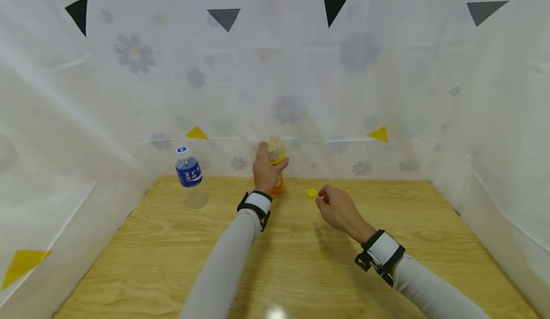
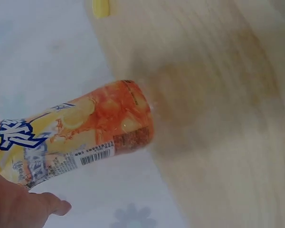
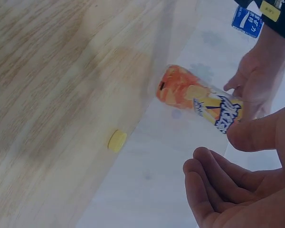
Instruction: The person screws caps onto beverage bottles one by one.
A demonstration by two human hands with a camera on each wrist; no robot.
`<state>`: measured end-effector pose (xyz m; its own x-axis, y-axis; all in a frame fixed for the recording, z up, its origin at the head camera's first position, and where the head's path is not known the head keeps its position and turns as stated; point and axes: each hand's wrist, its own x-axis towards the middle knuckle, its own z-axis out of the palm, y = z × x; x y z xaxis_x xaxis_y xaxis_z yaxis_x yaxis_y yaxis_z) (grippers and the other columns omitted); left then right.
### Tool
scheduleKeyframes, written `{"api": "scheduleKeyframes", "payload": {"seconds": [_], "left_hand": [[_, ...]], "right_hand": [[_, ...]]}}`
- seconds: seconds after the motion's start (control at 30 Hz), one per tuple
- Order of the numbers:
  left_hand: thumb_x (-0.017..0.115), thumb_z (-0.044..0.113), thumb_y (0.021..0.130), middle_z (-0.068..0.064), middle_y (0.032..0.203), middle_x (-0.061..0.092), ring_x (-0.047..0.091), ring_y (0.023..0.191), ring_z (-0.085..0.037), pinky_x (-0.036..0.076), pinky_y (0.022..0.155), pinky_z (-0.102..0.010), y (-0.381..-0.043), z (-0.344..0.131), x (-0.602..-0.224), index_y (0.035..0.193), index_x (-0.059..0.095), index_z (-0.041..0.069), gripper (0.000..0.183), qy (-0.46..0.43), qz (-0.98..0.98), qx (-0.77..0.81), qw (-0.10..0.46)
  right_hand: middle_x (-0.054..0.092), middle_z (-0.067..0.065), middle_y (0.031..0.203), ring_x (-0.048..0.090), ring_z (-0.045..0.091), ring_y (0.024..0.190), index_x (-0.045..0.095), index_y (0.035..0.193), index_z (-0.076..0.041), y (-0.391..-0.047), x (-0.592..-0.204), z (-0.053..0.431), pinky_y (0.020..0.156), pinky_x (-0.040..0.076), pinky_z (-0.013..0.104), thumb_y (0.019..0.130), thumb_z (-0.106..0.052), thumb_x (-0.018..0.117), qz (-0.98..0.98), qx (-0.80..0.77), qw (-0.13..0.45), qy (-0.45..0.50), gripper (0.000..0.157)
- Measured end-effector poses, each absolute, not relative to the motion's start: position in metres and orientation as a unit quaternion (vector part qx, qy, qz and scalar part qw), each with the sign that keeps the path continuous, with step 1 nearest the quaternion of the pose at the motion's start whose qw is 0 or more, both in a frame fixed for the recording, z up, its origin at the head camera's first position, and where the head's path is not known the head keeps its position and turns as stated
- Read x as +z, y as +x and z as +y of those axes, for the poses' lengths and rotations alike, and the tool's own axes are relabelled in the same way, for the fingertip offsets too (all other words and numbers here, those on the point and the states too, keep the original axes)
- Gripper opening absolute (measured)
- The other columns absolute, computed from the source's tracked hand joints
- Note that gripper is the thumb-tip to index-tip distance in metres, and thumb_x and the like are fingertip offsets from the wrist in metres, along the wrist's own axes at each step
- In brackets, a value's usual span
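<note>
A clear drink bottle [image 1: 277, 153] with a yellow and orange label stands near the back edge of the wooden table. My left hand [image 1: 267, 168] is around its upper part, fingers along the left side. In the left wrist view the thumb [image 2: 54, 203] sticks out straight, apart from the bottle's label [image 2: 118, 116]. A yellow bottle cap [image 1: 312, 193] lies on the table to the right of the bottle. My right hand [image 1: 339, 209] is just beside this cap, its fingers loosely bent. The right wrist view shows a gap between thumb and fingertips, with nothing held.
On the left of the table [image 1: 172, 261] stands a second clear bottle [image 1: 189, 173] with a blue label and a white-and-blue cap. White sheeting [image 1: 301, 80] with flower prints and triangle stickers encloses the back and sides.
</note>
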<state>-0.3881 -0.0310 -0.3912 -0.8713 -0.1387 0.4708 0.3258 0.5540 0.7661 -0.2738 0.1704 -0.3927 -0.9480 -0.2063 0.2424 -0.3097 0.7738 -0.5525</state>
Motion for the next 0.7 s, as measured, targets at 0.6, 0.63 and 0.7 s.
{"api": "scheduleKeyframes", "payload": {"seconds": [0.6, 0.63, 0.7], "left_hand": [[0.088, 0.028, 0.077, -0.012, 0.115, 0.073, 0.072, 0.097, -0.028, 0.059, 0.079, -0.043, -0.301, -0.030, -0.368, 0.142, 0.056, 0.016, 0.073, -0.138, -0.848, -0.479, 0.181], [0.089, 0.028, 0.077, -0.012, 0.115, 0.072, 0.071, 0.097, -0.028, 0.059, 0.079, -0.043, -0.298, -0.029, -0.370, 0.142, 0.057, 0.016, 0.073, -0.138, -0.849, -0.477, 0.180], [0.089, 0.029, 0.076, -0.011, 0.115, 0.072, 0.071, 0.097, -0.027, 0.058, 0.078, -0.042, -0.294, -0.029, -0.375, 0.141, 0.057, 0.015, 0.074, -0.135, -0.852, -0.473, 0.177]], "right_hand": [[0.071, 0.013, 0.091, 0.067, 0.023, 0.076, 0.065, 0.113, 0.004, -0.276, -0.398, 0.179, 0.067, 0.056, 0.041, 0.101, -0.016, 0.056, -0.940, 0.301, 0.081, 0.135, 0.025], [0.071, 0.013, 0.091, 0.067, 0.022, 0.076, 0.065, 0.113, 0.004, -0.276, -0.399, 0.179, 0.067, 0.056, 0.041, 0.101, -0.016, 0.056, -0.940, 0.303, 0.080, 0.136, 0.024], [0.071, 0.013, 0.091, 0.067, 0.022, 0.076, 0.065, 0.112, 0.004, -0.275, -0.400, 0.180, 0.067, 0.056, 0.041, 0.101, -0.015, 0.056, -0.940, 0.304, 0.079, 0.136, 0.024]]}}
